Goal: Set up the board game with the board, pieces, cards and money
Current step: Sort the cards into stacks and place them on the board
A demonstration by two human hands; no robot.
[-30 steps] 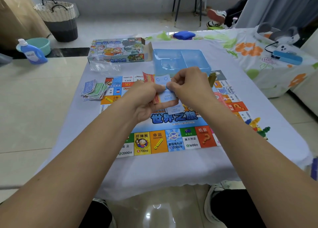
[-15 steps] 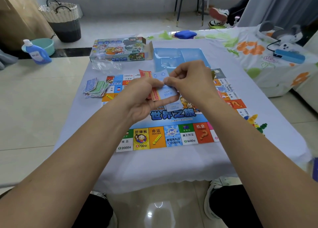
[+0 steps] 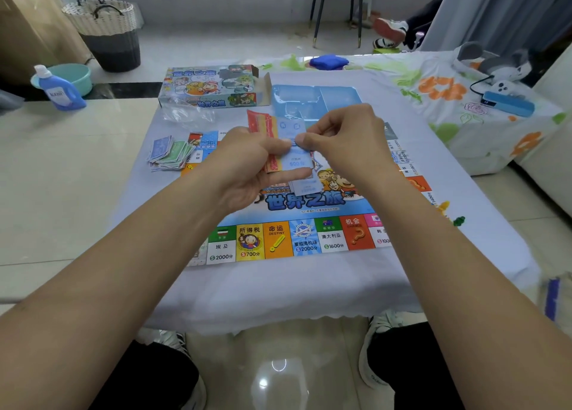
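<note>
The game board [image 3: 278,239] lies open on a small table under a pale cloth. Above its middle, my left hand [image 3: 244,165] grips a stack of play money [image 3: 294,159], with a blue 500 note on top and red and yellow notes fanned behind. My right hand [image 3: 343,137] pinches the top blue note at its upper edge. One more blue note [image 3: 305,188] lies on the board just below the stack. A loose pile of cards [image 3: 170,152] sits at the board's left edge. Small coloured pieces [image 3: 448,213] lie by the right edge.
The game box [image 3: 210,86] lies at the table's far left, with a clear plastic bag [image 3: 185,115] in front of it and a blue plastic tray [image 3: 315,100] beside it. A flowered cloth with a blue device [image 3: 507,104] is at the right. My shoes show below the table.
Both hands stay together over the board's middle with the money stack. The view has shifted slightly, and my right fingers have moved on the top blue note.
</note>
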